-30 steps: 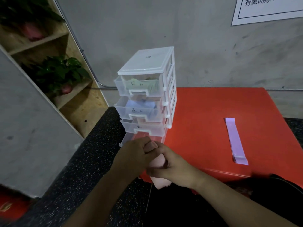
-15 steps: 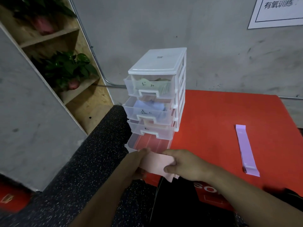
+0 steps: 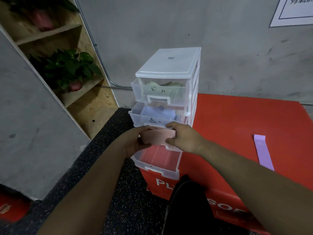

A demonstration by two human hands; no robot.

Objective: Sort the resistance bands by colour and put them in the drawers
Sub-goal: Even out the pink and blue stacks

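A clear plastic drawer tower (image 3: 169,65) stands on the left edge of a red box (image 3: 237,119). Its bottom drawer (image 3: 157,161) is pulled far out and holds nothing I can see. Both hands hold a folded pink resistance band (image 3: 158,137) just above that drawer, in front of the third drawer. My left hand (image 3: 135,141) grips the band's left end and my right hand (image 3: 181,136) pinches its right end. The top drawer (image 3: 160,92) holds green bands and the second drawer (image 3: 152,116) holds pale blue ones. A purple band (image 3: 263,151) lies flat on the red box at the right.
A wooden shelf with potted plants (image 3: 67,70) stands at the left behind a grey panel (image 3: 30,116). The floor (image 3: 105,167) is black speckled rubber. A grey wall with a white poster (image 3: 294,11) runs behind the red box. A dark-clothed knee (image 3: 186,197) is below the drawers.
Both hands have carried the pink band up and forward, from below the open bottom drawer to above it. The camera has come closer to the drawers.
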